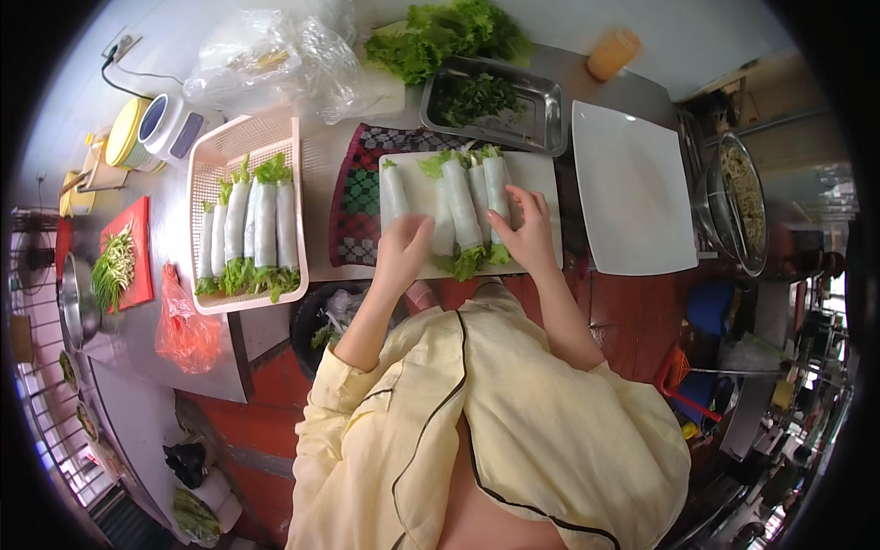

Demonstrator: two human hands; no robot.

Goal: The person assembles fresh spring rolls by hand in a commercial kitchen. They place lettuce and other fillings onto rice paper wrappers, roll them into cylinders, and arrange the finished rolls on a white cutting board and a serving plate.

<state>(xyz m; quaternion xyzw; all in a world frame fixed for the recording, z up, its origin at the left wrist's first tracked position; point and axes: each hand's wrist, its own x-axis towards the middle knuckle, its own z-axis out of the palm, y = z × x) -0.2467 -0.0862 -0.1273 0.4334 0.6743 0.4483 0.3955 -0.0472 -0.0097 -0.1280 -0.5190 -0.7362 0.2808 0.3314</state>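
Observation:
Several rice paper rolls (459,206) with lettuce sticking out of both ends lie side by side on a white cutting board (540,254). My right hand (528,230) is at the rightmost roll (496,185), its thumb against the wrapper and its fingers spread along the right side. Over the left part of the board, my left hand (404,244) covers the lower end of a separate roll (394,189). Its fingers are partly hidden, so its grip is unclear. Left of the board, a pink plastic basket (302,206) holds several more rolls in a row.
A patterned cloth (354,199) lies partly beneath the board. Behind stand a steel tray (543,103) of herbs and some lettuce (447,38). A white rectangular plate (632,192) is to the right. Farther left are a kitchen scale (175,130) and a red board (141,254) with scallions.

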